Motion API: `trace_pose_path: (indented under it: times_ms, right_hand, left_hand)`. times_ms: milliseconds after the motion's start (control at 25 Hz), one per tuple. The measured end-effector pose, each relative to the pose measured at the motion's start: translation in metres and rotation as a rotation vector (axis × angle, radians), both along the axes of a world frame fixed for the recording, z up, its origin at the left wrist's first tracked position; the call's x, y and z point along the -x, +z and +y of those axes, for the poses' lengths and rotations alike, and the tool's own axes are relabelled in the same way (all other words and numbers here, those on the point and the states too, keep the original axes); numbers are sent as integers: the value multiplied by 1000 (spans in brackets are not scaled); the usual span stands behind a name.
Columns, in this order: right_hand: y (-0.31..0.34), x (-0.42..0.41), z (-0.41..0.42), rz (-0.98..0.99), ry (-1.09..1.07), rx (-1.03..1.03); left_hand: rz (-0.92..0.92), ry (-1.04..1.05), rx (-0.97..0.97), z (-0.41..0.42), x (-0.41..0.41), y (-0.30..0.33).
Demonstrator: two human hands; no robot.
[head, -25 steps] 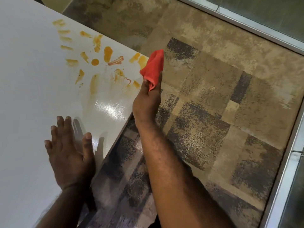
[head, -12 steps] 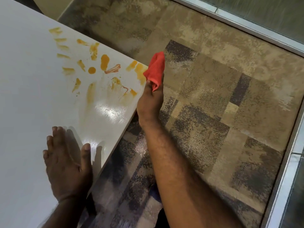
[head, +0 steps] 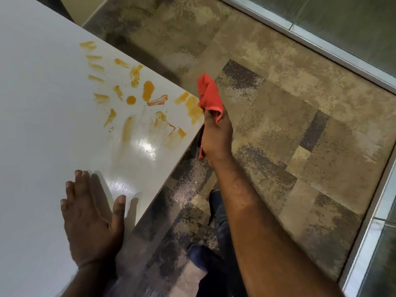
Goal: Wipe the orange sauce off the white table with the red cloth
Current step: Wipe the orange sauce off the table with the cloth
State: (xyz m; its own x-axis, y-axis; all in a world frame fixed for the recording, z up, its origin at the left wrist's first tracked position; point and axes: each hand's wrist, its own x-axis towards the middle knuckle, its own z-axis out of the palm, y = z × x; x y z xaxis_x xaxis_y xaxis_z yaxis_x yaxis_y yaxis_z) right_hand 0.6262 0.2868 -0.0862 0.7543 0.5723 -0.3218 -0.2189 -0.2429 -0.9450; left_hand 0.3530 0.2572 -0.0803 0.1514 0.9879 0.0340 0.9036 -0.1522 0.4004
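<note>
White table [head: 38,129] streaked orange, mottled carpet [head: 278,116] beside.

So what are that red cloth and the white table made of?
Red cloth: soft fabric, probably microfibre; it bunches in limp folds in the right hand. White table: hard, glossy, likely laminate; light glares off it and sauce sits on top unabsorbed.

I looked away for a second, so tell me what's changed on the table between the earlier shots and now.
Very little. The right hand keeps the red cloth bunched up, held off the white table at its edge beside the nearest smear, not wiping yet. The left hand stays flat on the table. The orange sauce streaks look unchanged; the shifts in the picture seem to come mostly from the camera moving.
</note>
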Motion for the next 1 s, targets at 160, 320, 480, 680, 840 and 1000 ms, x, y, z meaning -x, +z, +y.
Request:
trace_pose_path:
  times_ms: [160, 320, 480, 680, 840, 1000]
  right_hand:
    - [5, 76, -14, 62, -155, -150]
    - [10, 137, -32, 71, -124, -33]
    - [5, 100, -13, 42, -124, -15]
    - [-3, 39, 17, 110, -184, -111]
    - [-7, -15, 19, 110, 4, -29]
    - [-2, -50, 29, 40, 305, 98]
  left_hand:
    - [3, -5, -4, 0, -1, 0]
    - [-1, -13, -2, 0, -2, 2]
    - [-6, -12, 16, -1, -3, 4]
    - [-30, -13, 50, -1, -4, 5]
    - [-40, -16, 62, 1, -2, 6]
    - [-36, -13, 102, -2, -4, 10]
